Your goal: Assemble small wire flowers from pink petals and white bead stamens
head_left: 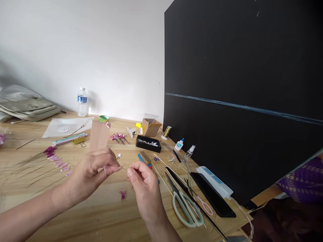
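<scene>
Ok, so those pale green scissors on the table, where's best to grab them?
By the loop handles, coming from above on the near side. The scissors lie flat just right of your right hand, handles toward you and blades pointing away toward the back left, so fingers reach the loops without crossing the blades.

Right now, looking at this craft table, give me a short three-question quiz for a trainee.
1. True or false: the scissors lie left of the left hand.
2. What stands by the wall? A) water bottle B) kettle C) lamp
3. Fill in: the left hand and right hand pinch a thin ___ between them.
Key: 1 false; 2 A; 3 wire.
</scene>
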A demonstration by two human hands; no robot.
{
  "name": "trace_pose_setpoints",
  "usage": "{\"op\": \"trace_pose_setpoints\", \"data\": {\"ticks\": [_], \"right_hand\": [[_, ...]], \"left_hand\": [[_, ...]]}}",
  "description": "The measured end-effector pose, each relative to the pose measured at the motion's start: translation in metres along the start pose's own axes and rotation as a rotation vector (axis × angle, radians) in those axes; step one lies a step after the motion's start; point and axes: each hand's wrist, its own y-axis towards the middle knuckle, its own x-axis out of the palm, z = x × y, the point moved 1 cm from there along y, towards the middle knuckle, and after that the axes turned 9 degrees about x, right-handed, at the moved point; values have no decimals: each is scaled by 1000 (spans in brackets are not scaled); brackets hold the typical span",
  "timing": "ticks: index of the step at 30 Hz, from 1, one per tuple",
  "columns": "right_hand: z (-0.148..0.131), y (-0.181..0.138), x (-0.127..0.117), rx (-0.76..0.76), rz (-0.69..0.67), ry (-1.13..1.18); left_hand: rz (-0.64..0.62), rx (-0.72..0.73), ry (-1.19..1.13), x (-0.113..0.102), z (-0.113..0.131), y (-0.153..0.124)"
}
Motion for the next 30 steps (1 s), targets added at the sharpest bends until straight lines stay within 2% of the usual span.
{"op": "trace_pose_setpoints", "data": {"ticks": [2, 4, 6, 7, 9, 12, 15, 17, 22, 25, 27, 30], "right_hand": [[5, 0, 5, 283, -140, 386], [9, -1, 7, 493, -275, 640], [11, -2, 6, 588, -337, 697], [11, -3, 4, 564, -303, 645], [10, -4, -4, 387, -122, 385], [3, -8, -13, -87, 156, -188], [-4, -11, -13, -510, 234, -578], [-5, -10, -11, -621, 230, -693], [-3, -5, -5, -649, 219, -708], [-1, -4, -3, -533, 194, -588], [2, -2, -2, -306, 138, -402], [10, 1, 0, 123, -30, 95]], "left_hand": [[-74, 256, 152, -5, 1, -2], [-102, 366, 217, -8, 1, -3], [-65, 291, 207, -8, 0, -1], [-31, 200, 176, -7, -1, 0], [47, -35, 65, -4, -2, 3], [137, -363, -173, 3, -6, 5], [187, -525, -351, 9, -9, 3], [192, -546, -399, 11, -9, 2], [165, -511, -371, 12, -8, 2], [127, -416, -267, 10, -7, 2], [69, -259, -141, 6, -6, 1], [-29, 67, 67, 0, -3, 0]]}}
